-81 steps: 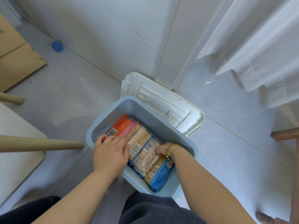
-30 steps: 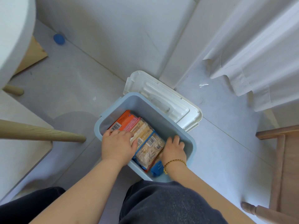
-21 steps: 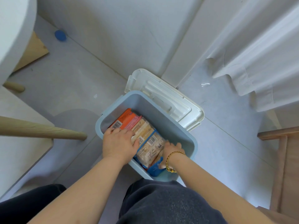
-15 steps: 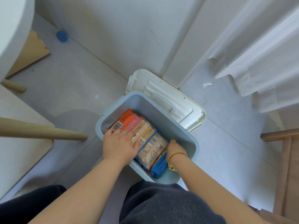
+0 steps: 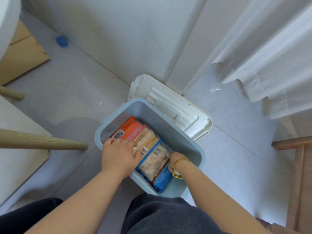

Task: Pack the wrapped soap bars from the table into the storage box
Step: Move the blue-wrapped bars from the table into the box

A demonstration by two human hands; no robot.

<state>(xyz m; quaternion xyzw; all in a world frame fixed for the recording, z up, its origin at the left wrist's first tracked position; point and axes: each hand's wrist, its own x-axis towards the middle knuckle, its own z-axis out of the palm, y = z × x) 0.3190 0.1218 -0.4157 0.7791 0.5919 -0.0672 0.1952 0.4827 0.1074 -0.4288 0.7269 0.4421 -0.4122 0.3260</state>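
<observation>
Head view | wrapped soap bars packed in blue storage box on floor | left hand flat, fingers spread on bars | right hand beside blue bar, grip unclear

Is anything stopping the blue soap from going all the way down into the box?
Nothing visible blocks it. The lid lies open behind the box, and the blue soap stands beside the other bars. The right hand is pressing it in; the left hand rests on the row.
</observation>
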